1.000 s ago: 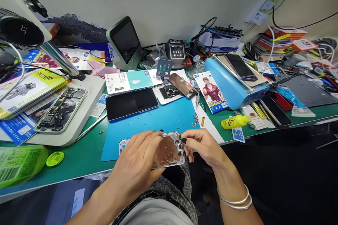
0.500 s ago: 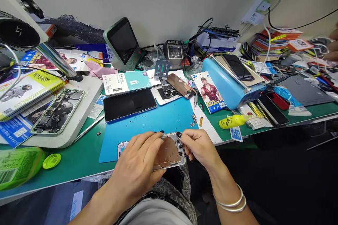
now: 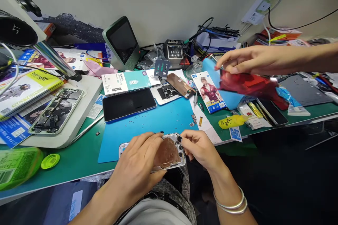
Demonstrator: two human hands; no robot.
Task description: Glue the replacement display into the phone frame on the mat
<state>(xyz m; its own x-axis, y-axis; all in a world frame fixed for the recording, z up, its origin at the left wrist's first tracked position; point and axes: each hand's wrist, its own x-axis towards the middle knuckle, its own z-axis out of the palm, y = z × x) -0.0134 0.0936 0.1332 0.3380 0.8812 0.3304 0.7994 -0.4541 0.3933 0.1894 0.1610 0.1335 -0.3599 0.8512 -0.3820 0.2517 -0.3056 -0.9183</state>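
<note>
A phone screen (image 3: 167, 153), its copper-coloured back facing up in a pale frame, is held at the bench's front edge over my lap. My left hand (image 3: 137, 154) wraps across its left and middle part, fingers over the back and thumb along the near side. At its right end, my right hand (image 3: 198, 146) pinches the corner beside the small round camera opening. Whether a tiny part sits between those fingertips is hidden. Beneath the screen's far side lies a blue mat (image 3: 148, 124) with scattered tiny screws.
Another person's hand (image 3: 256, 59) reaches in from the right with a blurred red object (image 3: 253, 86), over a blue machine (image 3: 210, 65). A dark phone (image 3: 129, 104), a yellow bottle (image 3: 231, 122), an opened phone (image 3: 56, 112) and a green bag (image 3: 19, 167) surround the mat.
Another person's hand has come in from the right, carrying a blurred red object over the blue machine. My right fingertips have shifted slightly at the screen's corner; my left hand stays put.
</note>
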